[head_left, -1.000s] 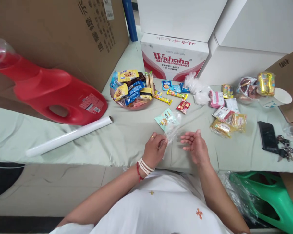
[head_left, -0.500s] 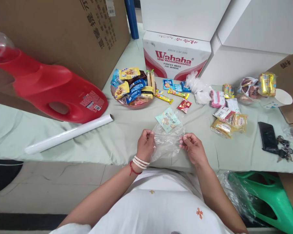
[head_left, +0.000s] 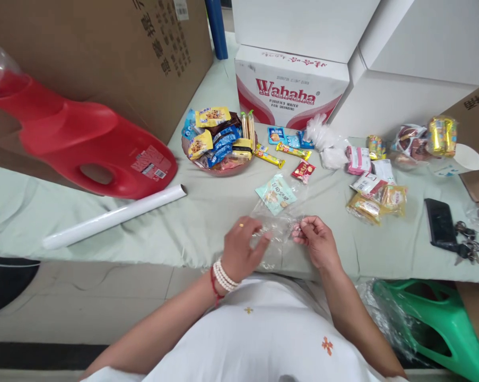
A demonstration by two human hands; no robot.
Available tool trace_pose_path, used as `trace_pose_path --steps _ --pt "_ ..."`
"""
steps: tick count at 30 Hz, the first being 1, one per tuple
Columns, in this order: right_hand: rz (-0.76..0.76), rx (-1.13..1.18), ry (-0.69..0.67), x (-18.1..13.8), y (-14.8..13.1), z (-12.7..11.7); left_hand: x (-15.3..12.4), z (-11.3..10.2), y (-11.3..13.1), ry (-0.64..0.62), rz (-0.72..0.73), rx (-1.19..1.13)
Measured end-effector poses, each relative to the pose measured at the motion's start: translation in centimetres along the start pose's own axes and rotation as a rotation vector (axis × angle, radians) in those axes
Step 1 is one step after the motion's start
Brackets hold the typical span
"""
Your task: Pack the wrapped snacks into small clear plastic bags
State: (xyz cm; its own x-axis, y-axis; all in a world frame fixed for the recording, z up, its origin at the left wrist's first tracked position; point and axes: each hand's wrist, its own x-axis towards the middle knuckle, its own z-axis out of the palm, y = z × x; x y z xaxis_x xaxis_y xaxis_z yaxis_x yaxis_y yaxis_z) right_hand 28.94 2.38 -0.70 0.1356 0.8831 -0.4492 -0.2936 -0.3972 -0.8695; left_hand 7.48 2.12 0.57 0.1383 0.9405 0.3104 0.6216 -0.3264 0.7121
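A clear plastic bag [head_left: 274, 229] lies at the front of the table between my hands. My right hand [head_left: 315, 240] pinches its right edge. Over the bag's left side is my left hand [head_left: 245, 244], back turned up, thumb and fingers apart, wearing a ring and bead bracelets. A pale green snack packet [head_left: 276, 195] sits at the far end of the bag; whether inside or under it, I cannot tell. Just beyond lies a small red snack packet [head_left: 303, 171], near two yellow snack sticks [head_left: 293, 151].
A bowl [head_left: 219, 168] heaped with wrapped snacks stands behind left. Bundled plastic bags [head_left: 327, 139] and more packets [head_left: 365, 208] lie to the right, with a phone [head_left: 440, 223] and keys [head_left: 468, 244]. A red jug [head_left: 99, 143], a white roll [head_left: 115, 218] and boxes [head_left: 290, 87] flank the table.
My left hand has let go of the bag's left edge and turned back up, with its fingers spread. My right hand keeps its pinch on the bag.
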Motion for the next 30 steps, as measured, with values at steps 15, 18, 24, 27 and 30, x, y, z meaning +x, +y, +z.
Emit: trace_pose_path --steps 15,18,24,27,30 --pt "-0.071 -0.130 0.021 0.2 -0.4 -3.0 2.6 1.4 -2.2 -0.203 -0.769 -0.867" --pt "-0.048 -0.187 -0.003 0.4 -1.2 -3.9 2.1 -0.6 -3.5 -0.078 -0.906 -0.883" --pt "0.008 -0.279 -0.009 0.9 -2.1 -6.6 0.7 -3.6 -6.3 0.032 -0.792 -0.341" --pt "0.008 -0.314 -0.026 1.2 -2.5 -7.2 1.7 -4.8 -5.5 0.134 -0.390 0.038" --pt "-0.016 -0.353 -0.060 1.6 -3.4 -7.1 3.9 -4.4 -2.8 -0.122 0.088 0.062"
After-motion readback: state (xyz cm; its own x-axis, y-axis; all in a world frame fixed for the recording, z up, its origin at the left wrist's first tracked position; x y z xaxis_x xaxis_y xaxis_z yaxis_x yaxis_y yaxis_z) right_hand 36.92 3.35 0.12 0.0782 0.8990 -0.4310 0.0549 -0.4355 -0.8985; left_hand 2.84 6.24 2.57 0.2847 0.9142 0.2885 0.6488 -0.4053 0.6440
